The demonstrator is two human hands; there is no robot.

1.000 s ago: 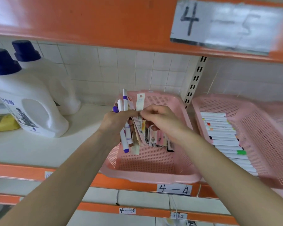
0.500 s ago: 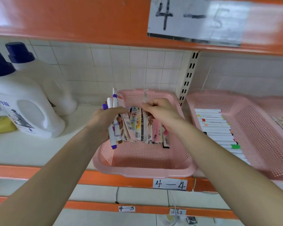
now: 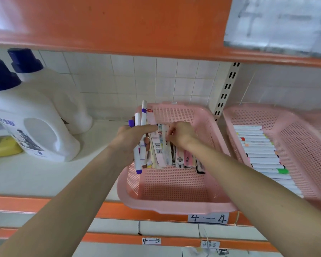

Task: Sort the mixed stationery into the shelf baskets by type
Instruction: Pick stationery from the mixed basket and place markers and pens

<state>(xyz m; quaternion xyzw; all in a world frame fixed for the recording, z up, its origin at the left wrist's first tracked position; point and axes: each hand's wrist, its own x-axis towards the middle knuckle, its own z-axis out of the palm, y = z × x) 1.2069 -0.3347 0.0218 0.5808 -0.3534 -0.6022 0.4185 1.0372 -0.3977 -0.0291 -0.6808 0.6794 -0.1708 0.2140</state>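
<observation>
While my left hand (image 3: 130, 140) clutches white-and-purple markers (image 3: 138, 158) and packets (image 3: 159, 147) over the left rim of the pink basket (image 3: 174, 206), my right hand (image 3: 180, 134), above that basket's middle, pinches one packet in the bundle.

The left forearm (image 3: 72, 201) and right forearm (image 3: 258, 186) are bare along their full visible length. The left hand (image 3: 132, 138) and right hand (image 3: 182, 134) are bare.

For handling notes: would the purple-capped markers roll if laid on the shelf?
The purple-capped markers look round-bodied, so would probably roll on the flat shelf. Likely stiff and light. Bunched in the left hand, one might slip.
</observation>
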